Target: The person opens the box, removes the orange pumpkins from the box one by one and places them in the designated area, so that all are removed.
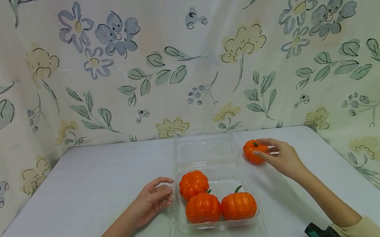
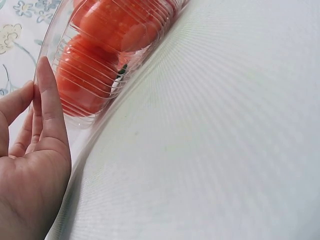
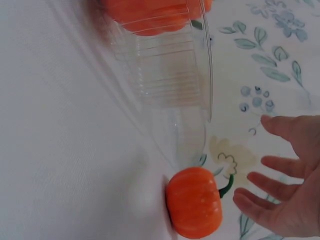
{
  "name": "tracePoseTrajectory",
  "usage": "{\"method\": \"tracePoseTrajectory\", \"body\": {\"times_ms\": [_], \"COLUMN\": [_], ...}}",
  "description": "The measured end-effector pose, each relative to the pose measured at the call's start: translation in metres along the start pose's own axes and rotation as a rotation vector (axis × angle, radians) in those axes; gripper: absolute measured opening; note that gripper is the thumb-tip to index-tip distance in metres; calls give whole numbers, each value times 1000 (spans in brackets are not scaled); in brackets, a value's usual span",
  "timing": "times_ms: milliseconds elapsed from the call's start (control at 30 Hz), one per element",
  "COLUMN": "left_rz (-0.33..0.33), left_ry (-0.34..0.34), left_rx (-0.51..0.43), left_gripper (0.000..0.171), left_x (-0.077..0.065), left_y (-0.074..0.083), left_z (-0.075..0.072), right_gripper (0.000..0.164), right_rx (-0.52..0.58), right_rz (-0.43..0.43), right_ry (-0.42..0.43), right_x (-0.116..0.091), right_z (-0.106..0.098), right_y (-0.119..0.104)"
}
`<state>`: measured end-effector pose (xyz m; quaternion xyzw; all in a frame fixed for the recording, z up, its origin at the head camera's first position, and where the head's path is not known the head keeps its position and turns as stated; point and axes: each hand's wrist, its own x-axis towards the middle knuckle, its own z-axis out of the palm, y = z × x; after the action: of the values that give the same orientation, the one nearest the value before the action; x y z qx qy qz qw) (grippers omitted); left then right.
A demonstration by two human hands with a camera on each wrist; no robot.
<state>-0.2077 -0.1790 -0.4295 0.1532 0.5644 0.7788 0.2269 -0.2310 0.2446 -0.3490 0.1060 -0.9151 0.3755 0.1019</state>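
A clear plastic clamshell box [image 1: 218, 224] stands with its lid [image 1: 205, 150] folded back. Inside are three orange toy pumpkins: one at the back left [image 1: 193, 184], one at the front left [image 1: 203, 208] and one at the front right [image 1: 239, 205]. My left hand [image 1: 153, 200] is at the box's left edge, its fingertips against the rim, fingers loosely extended in the left wrist view. Another orange pumpkin [image 3: 195, 202] with a green stem sits on the table right of the lid. Spread around it is my right hand [image 1: 281, 157]; the right wrist view shows a gap between its fingers and the pumpkin.
The white table [image 1: 110, 169] runs back to a floral curtain [image 1: 181, 55]. The lid lies behind the box, close to the pumpkin on the right. Dark wrist devices [image 1: 322, 234] are worn near both sleeves.
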Motion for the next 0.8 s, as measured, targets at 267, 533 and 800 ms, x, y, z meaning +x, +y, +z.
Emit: {"method": "tracePoseTrajectory", "body": {"times_ms": [267,533,800], "left_rz": [-8,-10,-14], "left_ry": [6,8,15], "left_rx": [0,0,4], "left_gripper": [17,17,17], "left_x": [0,0,1], "left_y": [0,0,0], "left_z": [0,0,0], "right_gripper": [45,41,39], "right_rx": [29,81,121], "right_rz": [-23,-34,-54], "right_ry": [-49,-109,-151], "right_x": [-4,-11,-19], "right_z": [0,1,1], "right_y": [-9,-16,-21]}}
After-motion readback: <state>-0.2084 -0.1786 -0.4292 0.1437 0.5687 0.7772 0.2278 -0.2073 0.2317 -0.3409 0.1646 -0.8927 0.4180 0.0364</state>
